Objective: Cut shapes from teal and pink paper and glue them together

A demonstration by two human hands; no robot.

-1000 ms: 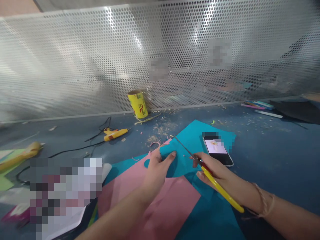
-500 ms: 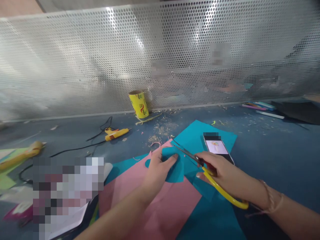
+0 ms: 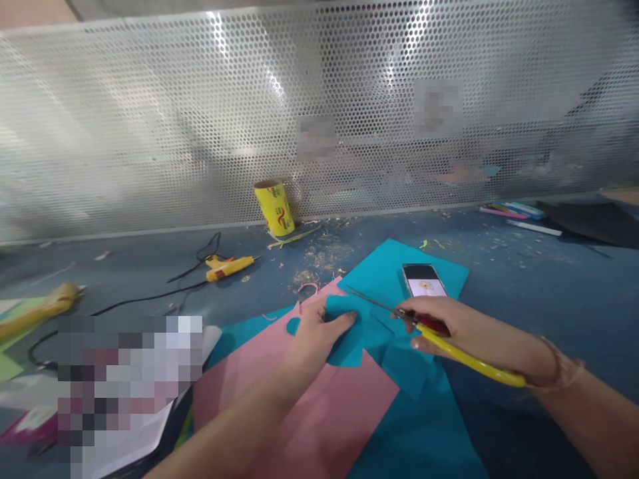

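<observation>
Pinched between the thumb and fingers of my left hand (image 3: 319,336) is a small piece of blue paper (image 3: 349,346), held above a pink sheet (image 3: 299,426). My right hand (image 3: 464,326) grips a pair of scissors (image 3: 464,356) with yellow and red handles. Their blades point left, close to the upper right of the held piece. Beneath lie larger blue sheets (image 3: 419,439). A loose blue scrap (image 3: 407,366) rests below the scissors. Partly hidden behind my right hand, a phone (image 3: 424,283) with a lit picture lies on the blue paper.
A yellow roll (image 3: 276,209) stands against the perforated metal panel (image 3: 200,133). Left of centre lies a yellow glue gun (image 3: 229,267) with a black cord; another yellow tool (image 3: 44,313) is at far left. Pens (image 3: 514,210) and black sheets (image 3: 594,219) sit at back right.
My right hand and the scissors have shifted right, with the blades away from the held blue paper. A blue scrap now shows beneath them. My left hand keeps its hold.
</observation>
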